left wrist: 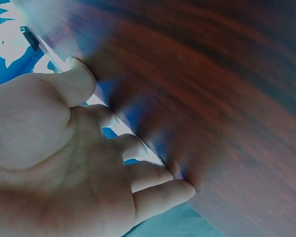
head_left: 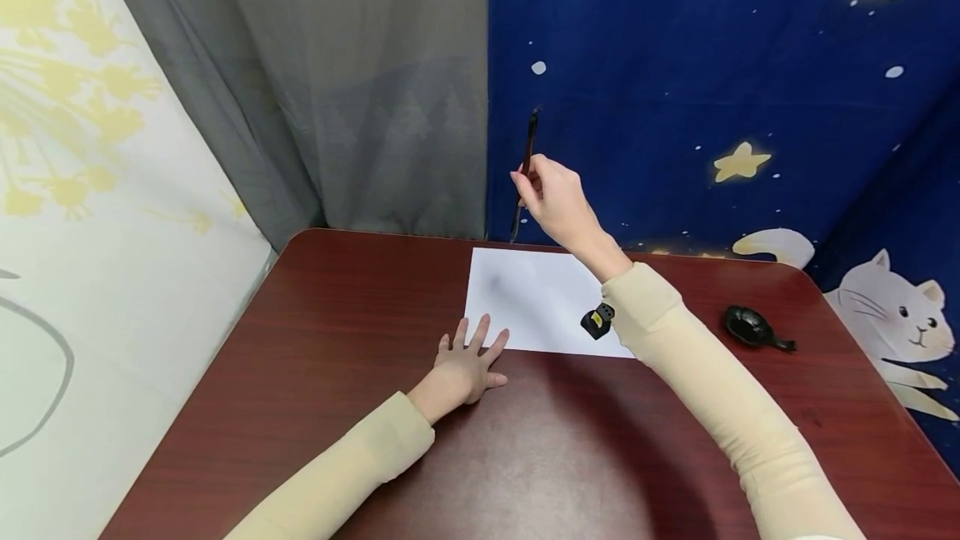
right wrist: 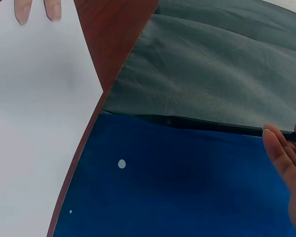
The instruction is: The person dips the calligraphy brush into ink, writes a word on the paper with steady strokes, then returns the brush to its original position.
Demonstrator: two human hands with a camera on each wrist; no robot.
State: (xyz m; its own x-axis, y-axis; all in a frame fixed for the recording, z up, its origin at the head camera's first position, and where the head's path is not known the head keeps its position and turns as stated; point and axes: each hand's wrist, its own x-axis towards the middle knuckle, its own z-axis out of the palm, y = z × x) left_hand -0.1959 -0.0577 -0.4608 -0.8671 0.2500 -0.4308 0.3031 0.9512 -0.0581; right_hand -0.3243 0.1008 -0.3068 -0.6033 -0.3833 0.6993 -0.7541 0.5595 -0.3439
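Observation:
My right hand (head_left: 555,198) pinches a dark writing brush (head_left: 529,144), holding it nearly upright above the far edge of a white sheet of paper (head_left: 540,286). In the right wrist view the fingers (right wrist: 281,153) grip the handle, and the brush's tapered dark tip (right wrist: 150,118) points away from them. My left hand (head_left: 465,365) lies with fingers spread, its fingertips over the sheet's near left edge. The left wrist view shows that hand's palm (left wrist: 39,133) side close to the table. No marks show on the visible part of the paper.
A small black dish (head_left: 750,327) with a short handle sits on the right of the reddish-brown table (head_left: 360,298). Behind the far edge hang a grey curtain (head_left: 390,107) and a blue starry curtain (head_left: 637,65). A small black device (head_left: 597,322) is at the right wrist.

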